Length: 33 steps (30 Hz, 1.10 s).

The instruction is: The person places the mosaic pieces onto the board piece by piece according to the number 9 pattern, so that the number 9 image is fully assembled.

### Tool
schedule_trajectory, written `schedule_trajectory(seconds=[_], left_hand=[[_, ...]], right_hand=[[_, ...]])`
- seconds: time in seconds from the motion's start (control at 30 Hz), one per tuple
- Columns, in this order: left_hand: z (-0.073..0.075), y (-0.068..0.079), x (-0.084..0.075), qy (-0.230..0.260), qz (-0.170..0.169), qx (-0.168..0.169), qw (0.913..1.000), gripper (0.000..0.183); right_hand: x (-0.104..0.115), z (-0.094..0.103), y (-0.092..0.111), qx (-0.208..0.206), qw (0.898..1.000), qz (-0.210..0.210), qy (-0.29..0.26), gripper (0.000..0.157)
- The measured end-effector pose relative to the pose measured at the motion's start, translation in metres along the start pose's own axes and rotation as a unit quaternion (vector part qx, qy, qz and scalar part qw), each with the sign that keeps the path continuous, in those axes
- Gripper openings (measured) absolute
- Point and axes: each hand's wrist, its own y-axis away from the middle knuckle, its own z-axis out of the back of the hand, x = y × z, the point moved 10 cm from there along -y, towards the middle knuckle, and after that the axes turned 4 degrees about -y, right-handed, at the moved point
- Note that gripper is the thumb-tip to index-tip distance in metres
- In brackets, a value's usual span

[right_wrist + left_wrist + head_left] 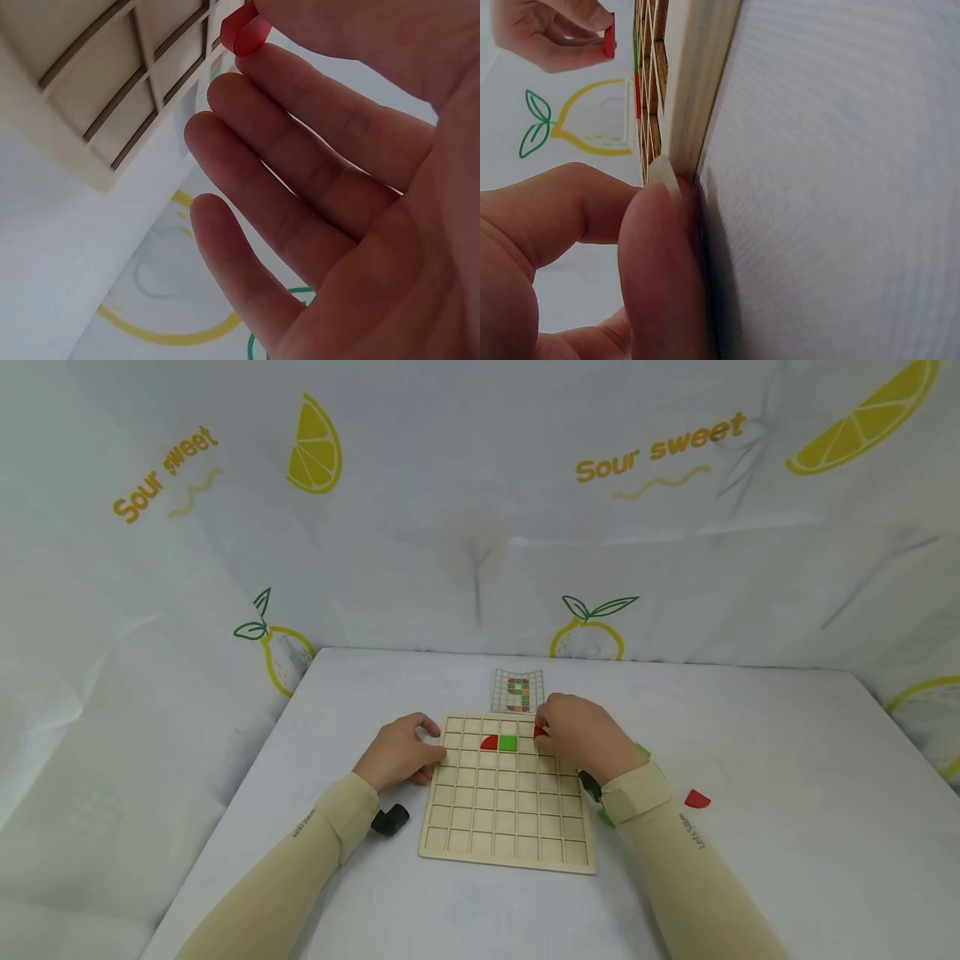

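Observation:
A pale wooden grid board (505, 797) lies flat on the table. One red quarter-round piece (490, 742) and one green square piece (508, 743) sit side by side in its second row from the top. My left hand (399, 750) holds the board's left edge, thumb and bent fingers against it; the left wrist view shows the thumb (660, 247) at the edge. At the board's upper right, my right hand (588, 733) pinches a red piece (246, 31) between thumb and index finger, the other fingers extended. That piece is partly hidden by the fingers.
A printed pattern card (517, 692) lies just beyond the board. Another red quarter-round piece (697, 798) rests right of the right forearm, and green pieces (606, 817) are partly hidden beneath it. A black object (391, 820) lies by the left wrist. A lemon-print sheet hangs behind.

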Motion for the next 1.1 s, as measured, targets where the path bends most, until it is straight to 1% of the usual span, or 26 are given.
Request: schedule_trajectory(seconds=[0.17, 0.3, 0.53, 0.67, 0.87, 1.1], left_hand=[[0.000, -0.002, -0.001, 0.005, 0.003, 0.002, 1.0000, 0.035], [0.000, -0.002, -0.001, 0.004, 0.001, 0.002, 1.0000, 0.035], [0.000, -0.001, -0.002, 0.000, -0.001, 0.003, 1.0000, 0.034], [0.000, -0.001, -0.002, 0.000, 0.001, 0.003, 1.0000, 0.034], [0.000, -0.002, 0.000, 0.002, 0.007, 0.004, 1.0000, 0.035], [0.001, -0.001, 0.000, 0.001, 0.002, 0.002, 1.0000, 0.034]], right_hand=[[0.014, -0.003, -0.001, -0.006, 1.000, 0.025, 0.018, 0.008], [0.020, -0.005, -0.001, -0.010, 0.999, 0.037, 0.025, 0.006], [0.021, -0.009, -0.003, -0.014, 0.999, 0.040, 0.027, 0.008], [0.023, -0.011, -0.004, -0.013, 0.999, 0.041, 0.025, 0.010], [0.024, -0.014, -0.005, -0.015, 0.998, 0.043, 0.036, 0.011], [0.024, -0.016, -0.007, -0.013, 0.998, 0.047, 0.035, 0.010]])
